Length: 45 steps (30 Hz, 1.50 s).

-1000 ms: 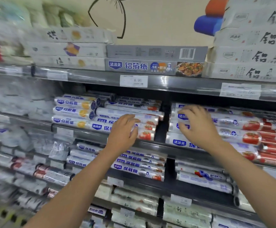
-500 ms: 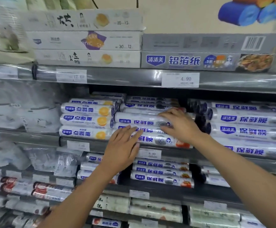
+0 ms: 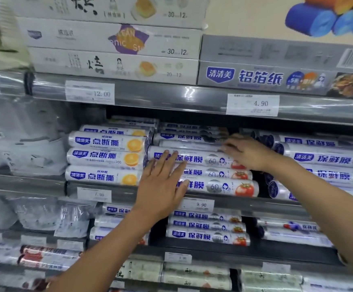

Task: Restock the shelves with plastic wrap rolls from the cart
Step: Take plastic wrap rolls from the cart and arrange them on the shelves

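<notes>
Sitting stacked on the mid shelf (image 3: 276,205), plastic wrap rolls (image 3: 209,159) w/ tomato labels. Left hand (image 3: 160,186) lies flat, fingers straight, pressing the stack's front, prob. so nothing rolls off. Right hand (image 3: 249,152) bends over the top roll (image 3: 190,144) at its end; grip or nudge, can't tell.

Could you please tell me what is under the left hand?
The left hand lies flat over the left ends of the tomato-print wrap rolls; their labels there and part of the shelf edge are hidden.
</notes>
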{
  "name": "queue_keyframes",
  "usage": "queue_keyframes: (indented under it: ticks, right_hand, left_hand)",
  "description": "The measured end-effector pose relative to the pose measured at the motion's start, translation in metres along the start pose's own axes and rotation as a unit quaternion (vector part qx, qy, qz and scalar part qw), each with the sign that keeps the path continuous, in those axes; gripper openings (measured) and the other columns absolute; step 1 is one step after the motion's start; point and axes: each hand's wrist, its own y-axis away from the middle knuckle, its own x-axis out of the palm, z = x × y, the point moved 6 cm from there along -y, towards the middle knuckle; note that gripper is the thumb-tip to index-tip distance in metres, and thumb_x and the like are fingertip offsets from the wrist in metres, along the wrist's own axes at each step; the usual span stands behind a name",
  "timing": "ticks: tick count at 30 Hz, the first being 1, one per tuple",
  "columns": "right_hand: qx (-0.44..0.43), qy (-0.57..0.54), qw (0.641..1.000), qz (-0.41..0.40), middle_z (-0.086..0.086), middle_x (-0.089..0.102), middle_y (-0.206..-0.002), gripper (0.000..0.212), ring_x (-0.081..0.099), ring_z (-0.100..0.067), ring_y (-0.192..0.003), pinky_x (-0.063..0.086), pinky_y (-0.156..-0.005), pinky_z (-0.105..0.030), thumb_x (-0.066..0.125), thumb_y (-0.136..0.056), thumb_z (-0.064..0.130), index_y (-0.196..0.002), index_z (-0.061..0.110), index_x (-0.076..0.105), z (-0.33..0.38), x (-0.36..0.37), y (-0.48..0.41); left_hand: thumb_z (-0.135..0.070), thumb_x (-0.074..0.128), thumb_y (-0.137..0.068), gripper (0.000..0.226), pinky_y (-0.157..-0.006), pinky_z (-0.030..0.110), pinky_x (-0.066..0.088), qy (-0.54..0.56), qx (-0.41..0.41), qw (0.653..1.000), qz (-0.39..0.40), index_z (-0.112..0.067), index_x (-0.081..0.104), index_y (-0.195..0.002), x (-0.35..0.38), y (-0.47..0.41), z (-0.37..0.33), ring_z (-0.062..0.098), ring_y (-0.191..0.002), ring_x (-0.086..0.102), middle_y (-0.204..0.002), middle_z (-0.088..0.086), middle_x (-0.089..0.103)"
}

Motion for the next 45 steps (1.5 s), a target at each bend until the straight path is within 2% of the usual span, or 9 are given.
queue_keyframes:
  ticks: [3, 8, 17, 22, 28, 33, 36, 40, 45]
  right_hand:
    - [0.005, 0.010, 0.999, 0.032, 0.004, 0.052, -0.140, 0.073, 0.046, -0.022, -0.132, 0.039, -0.109, -0.040, 0.024, -0.092, 0.077, -0.140, 0.031, 0.055, 0.004, 0.007, -0.007]
    - [0.032, 0.024, 0.995, 0.087, 0.004, 0.028, -0.163, 0.077, 0.016, -0.025, -0.152, 0.018, -0.122, -0.050, 0.017, -0.089, 0.080, -0.152, 0.041, 0.037, 0.021, 0.017, -0.019]
    - [-0.026, 0.051, 0.997, 0.042, 0.005, 0.043, -0.148, 0.084, 0.034, -0.022, -0.140, 0.034, -0.114, -0.051, 0.009, -0.086, 0.085, -0.142, 0.036, 0.048, 0.037, 0.018, -0.025]
    - [0.026, 0.006, 0.999, 0.025, -0.006, 0.047, -0.152, 0.054, 0.042, -0.029, -0.139, 0.032, -0.114, -0.042, 0.032, -0.105, 0.055, -0.146, 0.024, 0.048, 0.028, 0.021, -0.062]
    - [0.067, -0.064, 0.994, 0.055, -0.002, 0.063, -0.120, 0.040, 0.058, -0.020, -0.104, 0.047, -0.093, -0.033, 0.047, -0.103, 0.048, -0.129, 0.020, 0.059, 0.017, 0.031, -0.079]
    - [0.043, -0.094, 0.995, 0.010, 0.002, 0.062, -0.131, 0.035, 0.058, -0.021, -0.120, 0.044, -0.108, -0.041, 0.062, -0.096, 0.044, -0.127, 0.028, 0.064, 0.021, 0.022, -0.080]
    - [-0.016, -0.060, 0.998, -0.021, 0.006, 0.055, -0.135, 0.038, 0.052, -0.017, -0.124, 0.039, -0.111, -0.045, 0.057, -0.094, 0.052, -0.128, 0.037, 0.065, 0.039, 0.014, -0.067]
    - [-0.099, -0.022, 0.993, -0.055, 0.008, 0.055, -0.135, 0.038, 0.047, -0.014, -0.125, 0.037, -0.109, -0.040, 0.052, -0.100, 0.046, -0.133, 0.033, 0.064, 0.061, 0.023, -0.027]
    - [-0.107, -0.055, 0.990, -0.080, 0.006, 0.058, -0.128, 0.041, 0.053, -0.016, -0.118, 0.045, -0.104, -0.041, 0.063, -0.096, 0.038, -0.137, 0.031, 0.061, 0.055, 0.037, -0.014]
  left_hand:
    - [-0.056, 0.028, -0.107, 0.058, -0.126, 0.052, 0.020, -0.003, 0.001, 1.000, -0.004, -0.030, 0.042, -0.157, 0.002, 0.000, 0.001, 0.022, -0.159, 0.018, -0.170, 0.002, 0.027]
    - [-0.053, 0.033, -0.106, 0.055, -0.122, 0.055, 0.027, 0.003, 0.004, 1.000, -0.024, -0.028, 0.051, -0.152, -0.001, 0.000, 0.000, 0.024, -0.157, 0.023, -0.168, 0.004, 0.032]
    - [-0.050, 0.029, -0.110, 0.053, -0.121, 0.054, 0.028, -0.003, 0.014, 0.999, -0.047, -0.025, 0.051, -0.151, -0.002, 0.001, 0.000, 0.025, -0.157, 0.026, -0.166, 0.005, 0.036]
    - [-0.049, 0.023, -0.111, 0.055, -0.122, 0.052, 0.027, -0.014, 0.011, 0.999, -0.042, -0.025, 0.044, -0.155, -0.003, 0.001, 0.000, 0.024, -0.157, 0.024, -0.167, 0.004, 0.035]
    - [-0.049, 0.029, -0.110, 0.053, -0.120, 0.052, 0.031, -0.018, 0.012, 0.999, -0.036, -0.024, 0.047, -0.154, -0.003, 0.001, 0.000, 0.024, -0.157, 0.026, -0.166, 0.004, 0.036]
    - [-0.049, 0.030, -0.110, 0.053, -0.120, 0.051, 0.032, -0.019, 0.012, 0.999, -0.037, -0.024, 0.049, -0.152, -0.005, 0.002, 0.000, 0.024, -0.156, 0.028, -0.165, 0.004, 0.038]
    - [-0.050, 0.030, -0.109, 0.054, -0.121, 0.050, 0.031, -0.012, 0.011, 0.999, -0.035, -0.023, 0.048, -0.153, -0.005, 0.003, 0.000, 0.023, -0.156, 0.028, -0.165, 0.004, 0.039]
    - [-0.053, 0.035, -0.107, 0.062, -0.126, 0.048, 0.024, 0.007, -0.008, 1.000, -0.027, -0.016, 0.041, -0.157, -0.008, 0.003, 0.004, 0.021, -0.157, 0.024, -0.167, 0.005, 0.033]
    - [-0.058, 0.028, -0.106, 0.072, -0.128, 0.048, 0.021, -0.009, -0.020, 1.000, -0.003, -0.010, 0.032, -0.161, -0.007, 0.003, 0.005, 0.022, -0.159, 0.019, -0.170, 0.007, 0.026]
